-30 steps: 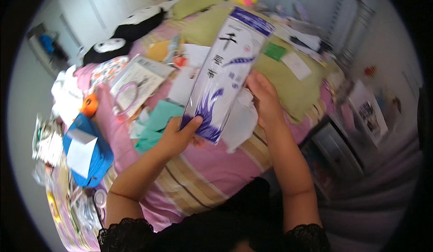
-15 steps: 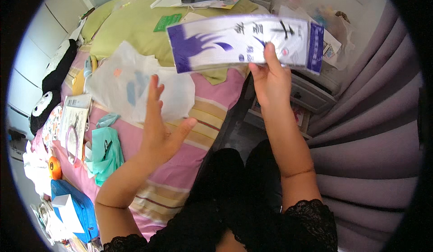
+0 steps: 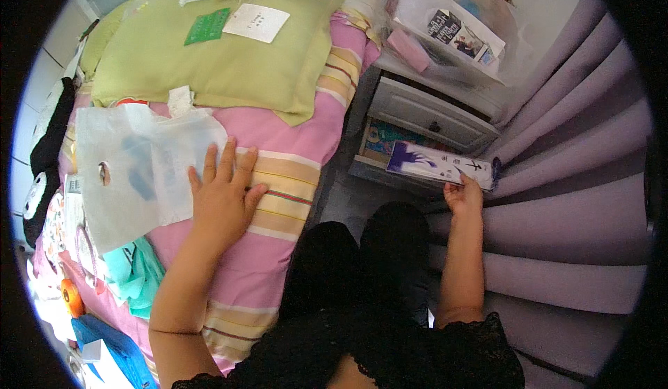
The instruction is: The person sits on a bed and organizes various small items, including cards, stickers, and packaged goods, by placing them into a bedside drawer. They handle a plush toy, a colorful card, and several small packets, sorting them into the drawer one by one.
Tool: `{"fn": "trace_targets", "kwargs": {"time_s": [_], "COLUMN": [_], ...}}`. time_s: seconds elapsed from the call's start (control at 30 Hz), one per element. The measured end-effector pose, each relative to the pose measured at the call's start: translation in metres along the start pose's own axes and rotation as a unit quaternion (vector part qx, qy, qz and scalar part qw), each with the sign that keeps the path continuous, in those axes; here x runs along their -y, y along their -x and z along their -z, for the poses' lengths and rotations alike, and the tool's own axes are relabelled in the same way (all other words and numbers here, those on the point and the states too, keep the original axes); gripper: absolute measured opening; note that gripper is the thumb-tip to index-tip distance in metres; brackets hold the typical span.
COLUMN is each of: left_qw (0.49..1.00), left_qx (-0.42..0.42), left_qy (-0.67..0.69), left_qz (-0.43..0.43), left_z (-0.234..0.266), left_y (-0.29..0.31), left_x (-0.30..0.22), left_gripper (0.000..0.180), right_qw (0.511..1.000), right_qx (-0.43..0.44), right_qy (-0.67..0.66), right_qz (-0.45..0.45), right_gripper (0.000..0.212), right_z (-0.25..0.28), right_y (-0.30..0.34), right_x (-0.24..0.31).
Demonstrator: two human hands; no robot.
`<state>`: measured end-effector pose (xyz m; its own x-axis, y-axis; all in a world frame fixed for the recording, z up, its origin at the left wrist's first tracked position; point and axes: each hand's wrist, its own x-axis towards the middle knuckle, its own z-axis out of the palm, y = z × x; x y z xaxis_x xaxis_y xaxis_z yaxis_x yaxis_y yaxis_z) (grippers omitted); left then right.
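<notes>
My right hand (image 3: 465,193) pinches the near edge of a flat, white and purple plastic packet (image 3: 435,161). The packet lies lengthwise over the pulled-out lower drawer (image 3: 379,170) of a grey nightstand, covering part of it. Whether it rests on the drawer's rim, I cannot tell. On the bed, my left hand (image 3: 226,197) is spread palm down over the striped sheet (image 3: 285,173), its fingertips by the edge of a white bag (image 3: 139,180) with a cut-out handle hole. Colourful things (image 3: 390,137) show inside the drawer.
A green pillow (image 3: 229,62) bears a green packet (image 3: 207,27) and a white card (image 3: 257,23). Papers in a clear plastic bag (image 3: 459,34) top the nightstand. Grey-purple curtains (image 3: 557,201) hang at the right. A teal bag (image 3: 136,274) and a blue case (image 3: 115,354) lie at the left.
My right hand has carried the packet down and right, from above the bed to the open drawer. My left hand has lowered onto the bed. The view has shifted.
</notes>
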<state>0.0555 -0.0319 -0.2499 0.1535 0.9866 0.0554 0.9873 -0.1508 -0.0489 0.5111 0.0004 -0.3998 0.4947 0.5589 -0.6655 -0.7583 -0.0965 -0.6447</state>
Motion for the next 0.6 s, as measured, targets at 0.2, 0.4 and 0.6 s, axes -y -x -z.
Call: {"fn": "trace_targets", "kwargs": {"time_s": [0.2, 0.4, 0.6], "left_qw": [1.0, 0.999, 0.999], "left_qx": [-0.007, -0.021, -0.022], "left_qy": [0.015, 0.019, 0.014], "left_qz": [-0.017, -0.019, -0.021], "left_z": [0.0, -0.004, -0.007], "left_y": [-0.008, -0.007, -0.008], "left_x": [-0.004, -0.001, -0.001], "left_gripper": [0.056, 0.055, 0.056], "right_qw": [0.994, 0.984, 0.879], "right_qx": [-0.038, -0.067, 0.114], "right_qy": [0.002, 0.036, 0.427], "right_qz": [-0.102, -0.162, 0.18], "right_gripper": [0.026, 0.023, 0.02], "right_z": [-0.007, -0.014, -0.035], "right_y": [-0.117, -0.084, -0.091], "right_x": [-0.022, -0.028, -0.05]}}
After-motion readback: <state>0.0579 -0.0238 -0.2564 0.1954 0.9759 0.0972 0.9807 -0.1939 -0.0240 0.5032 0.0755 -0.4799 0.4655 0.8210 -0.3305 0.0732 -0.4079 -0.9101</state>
